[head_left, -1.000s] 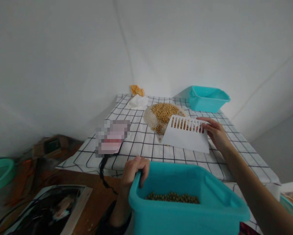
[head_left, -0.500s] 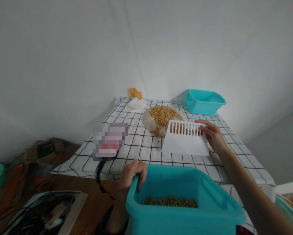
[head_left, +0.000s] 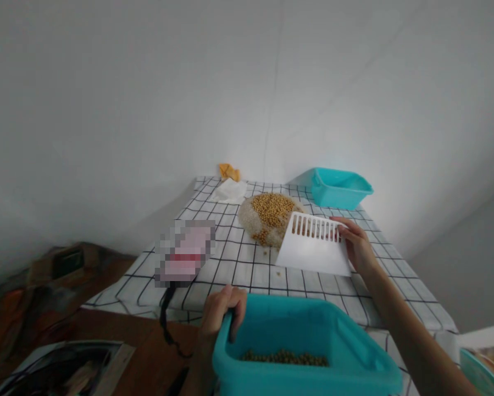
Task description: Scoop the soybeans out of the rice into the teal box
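My left hand [head_left: 222, 312] grips the near left rim of a teal tub [head_left: 354, 352] that has green beans [head_left: 286, 357] lying in its bottom. My right hand [head_left: 356, 245] holds the right edge of a white slotted scoop [head_left: 315, 247], which rests on the checked tablecloth [head_left: 238, 264]. The scoop's slotted edge points at a heap of yellow soybeans on white rice [head_left: 269, 217] just behind it. A few loose beans lie on the cloth in front of the heap.
A second teal tub [head_left: 339, 187] stands at the back right of the table. White tissue [head_left: 230, 191] and an orange scrap [head_left: 229, 171] lie at the back. A pixelated pinkish object [head_left: 184, 252] with a black cord sits at the left. Clutter covers the lower brown surface to the left.
The view has tilted, so everything sits lower in the picture. The scoop has stayed by the heap in my right hand, and my left hand has kept its grip on the tub.
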`<control>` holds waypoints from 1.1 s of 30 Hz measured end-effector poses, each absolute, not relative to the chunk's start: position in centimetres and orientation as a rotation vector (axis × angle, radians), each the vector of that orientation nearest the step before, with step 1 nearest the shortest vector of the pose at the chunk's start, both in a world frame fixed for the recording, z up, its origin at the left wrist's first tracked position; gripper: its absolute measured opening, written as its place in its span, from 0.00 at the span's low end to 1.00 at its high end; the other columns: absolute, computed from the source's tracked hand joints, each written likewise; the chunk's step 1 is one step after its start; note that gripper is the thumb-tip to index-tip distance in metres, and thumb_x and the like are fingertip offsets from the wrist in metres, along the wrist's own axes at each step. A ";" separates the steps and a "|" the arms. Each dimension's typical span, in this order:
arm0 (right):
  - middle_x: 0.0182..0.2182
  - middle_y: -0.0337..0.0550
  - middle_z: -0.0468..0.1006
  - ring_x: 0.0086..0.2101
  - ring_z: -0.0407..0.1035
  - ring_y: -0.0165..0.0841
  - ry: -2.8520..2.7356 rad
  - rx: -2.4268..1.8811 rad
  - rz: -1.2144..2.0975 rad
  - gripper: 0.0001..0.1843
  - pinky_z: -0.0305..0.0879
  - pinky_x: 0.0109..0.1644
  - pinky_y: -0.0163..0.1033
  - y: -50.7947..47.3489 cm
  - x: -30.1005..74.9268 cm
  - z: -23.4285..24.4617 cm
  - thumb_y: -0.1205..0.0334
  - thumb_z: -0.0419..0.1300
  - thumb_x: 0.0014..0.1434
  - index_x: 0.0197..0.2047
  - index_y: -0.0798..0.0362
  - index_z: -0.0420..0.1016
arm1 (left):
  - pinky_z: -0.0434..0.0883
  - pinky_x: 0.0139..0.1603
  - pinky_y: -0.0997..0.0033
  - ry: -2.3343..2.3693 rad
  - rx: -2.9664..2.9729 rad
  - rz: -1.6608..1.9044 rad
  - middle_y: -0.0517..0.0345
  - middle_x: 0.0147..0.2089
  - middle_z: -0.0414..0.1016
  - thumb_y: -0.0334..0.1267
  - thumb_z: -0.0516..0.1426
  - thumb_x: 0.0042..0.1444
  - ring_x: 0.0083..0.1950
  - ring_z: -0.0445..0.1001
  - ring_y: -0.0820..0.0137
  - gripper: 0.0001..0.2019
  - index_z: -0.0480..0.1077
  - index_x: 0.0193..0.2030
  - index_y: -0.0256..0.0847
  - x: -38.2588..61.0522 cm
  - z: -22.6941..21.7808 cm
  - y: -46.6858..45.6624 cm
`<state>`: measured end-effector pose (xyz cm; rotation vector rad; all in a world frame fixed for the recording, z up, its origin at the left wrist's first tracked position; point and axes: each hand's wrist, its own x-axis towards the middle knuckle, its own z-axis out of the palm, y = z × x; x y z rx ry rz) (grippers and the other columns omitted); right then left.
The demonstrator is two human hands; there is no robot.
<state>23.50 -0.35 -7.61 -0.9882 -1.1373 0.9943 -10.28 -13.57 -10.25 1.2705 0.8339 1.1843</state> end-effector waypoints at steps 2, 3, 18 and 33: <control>0.29 0.38 0.82 0.29 0.72 0.35 -1.072 -0.993 0.970 0.14 0.65 0.35 0.39 -0.1 23.8 -7.7 0.54 0.71 0.50 0.42 0.46 0.85 | 0.58 0.36 0.57 0.824 1.279 1.180 0.60 0.16 0.57 0.58 0.41 0.70 0.24 0.59 0.63 0.34 0.60 0.13 0.48 -10.3 -10.3 -13.5; 0.30 0.38 0.83 0.30 0.73 0.35 -1.044 -0.997 0.959 0.15 0.66 0.36 0.40 0.0 24.0 -7.8 0.54 0.71 0.50 0.42 0.46 0.85 | 0.58 0.36 0.57 0.819 1.283 1.179 0.60 0.16 0.57 0.58 0.41 0.70 0.24 0.59 0.63 0.34 0.60 0.13 0.48 -10.3 -10.3 -13.5; 0.29 0.39 0.82 0.28 0.71 0.37 -1.267 -1.077 0.981 0.12 0.65 0.33 0.41 0.1 24.1 -8.2 0.52 0.69 0.54 0.41 0.47 0.84 | 0.58 0.37 0.55 0.908 1.278 1.166 0.57 0.16 0.55 0.58 0.40 0.69 0.24 0.59 0.61 0.35 0.56 0.11 0.48 -10.2 -10.6 -13.5; 0.31 0.39 0.81 0.29 0.73 0.33 -1.396 -0.975 1.263 0.16 0.67 0.34 0.38 -0.7 23.0 -7.9 0.52 0.71 0.55 0.45 0.49 0.83 | 0.60 0.33 0.60 0.899 1.298 1.110 0.58 0.17 0.58 0.62 0.44 0.67 0.24 0.60 0.64 0.36 0.61 0.11 0.47 -10.9 -10.1 -13.3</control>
